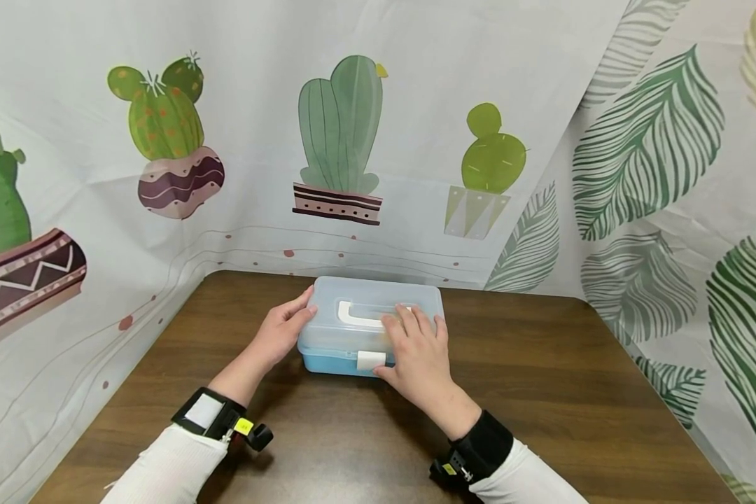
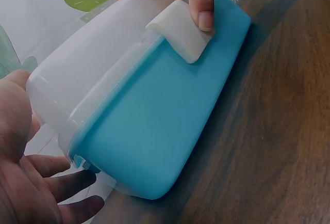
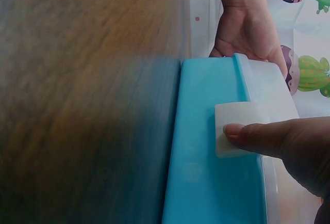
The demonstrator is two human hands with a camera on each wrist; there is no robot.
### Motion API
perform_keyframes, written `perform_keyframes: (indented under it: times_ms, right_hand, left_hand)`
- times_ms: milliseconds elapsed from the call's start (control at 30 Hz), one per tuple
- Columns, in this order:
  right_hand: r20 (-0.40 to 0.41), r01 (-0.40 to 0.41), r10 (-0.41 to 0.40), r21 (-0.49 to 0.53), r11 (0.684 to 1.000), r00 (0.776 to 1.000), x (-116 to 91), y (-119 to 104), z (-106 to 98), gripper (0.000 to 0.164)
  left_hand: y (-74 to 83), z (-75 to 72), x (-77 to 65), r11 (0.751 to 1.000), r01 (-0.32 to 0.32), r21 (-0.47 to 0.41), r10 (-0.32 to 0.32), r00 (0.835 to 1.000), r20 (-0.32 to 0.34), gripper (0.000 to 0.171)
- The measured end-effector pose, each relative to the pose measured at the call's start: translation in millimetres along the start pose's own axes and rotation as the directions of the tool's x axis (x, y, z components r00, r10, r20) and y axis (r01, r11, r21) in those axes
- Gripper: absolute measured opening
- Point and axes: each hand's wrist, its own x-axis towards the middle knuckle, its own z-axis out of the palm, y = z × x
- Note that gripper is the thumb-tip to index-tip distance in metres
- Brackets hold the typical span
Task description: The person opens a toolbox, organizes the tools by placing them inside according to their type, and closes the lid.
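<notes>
A toolbox-like plastic case [image 1: 337, 362] with a blue base and a translucent lid [image 2: 77, 64] stands closed on the table. Its white handle [image 1: 359, 318] lies flat in the lid. My right hand [image 1: 418, 350] spreads its fingers over the right part of the lid, while the thumb presses on the white front latch [image 3: 227, 115]. At the left end, my left hand [image 1: 283, 329] touches the case, thumb over the lid's edge; several of its fingers [image 2: 72, 182] are loosely extended by the end wall. The contents are hidden.
The brown wooden table [image 1: 542, 378] extends around the case on both sides and in front. Behind it hangs a white cloth [image 1: 252, 140] printed with cacti, and a leaf-patterned cloth [image 1: 642, 154] hangs at the right. Each wrist wears a black strap with a camera.
</notes>
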Motion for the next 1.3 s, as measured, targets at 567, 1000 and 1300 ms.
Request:
perform_keyframes:
  times_ms: [567, 1000, 1300]
  right_hand:
    - [0.010, -0.006, 0.004, 0.172, 0.985, 1.000, 3, 14, -11, 0.091]
    - [0.439, -0.371, 0.107, 0.577, 0.728, 0.892, 5, 98, -15, 0.141]
    - [0.618, -0.562, -0.029, 0.732, 0.385, 0.786, -3, 120, 8, 0.123]
  left_hand:
    - [4.0, -5.7, -1.8, 0.999, -0.036, 0.035, 0.034, 0.998, 0.062, 0.063]
    - [-2.9, -6.4, -3.8, 0.997, -0.063, 0.052, 0.051, 0.977, 0.206, 0.109]
    - [-4.5, -8.8, -5.9, 0.999, -0.042, 0.034, 0.032, 0.967, 0.251, 0.112]
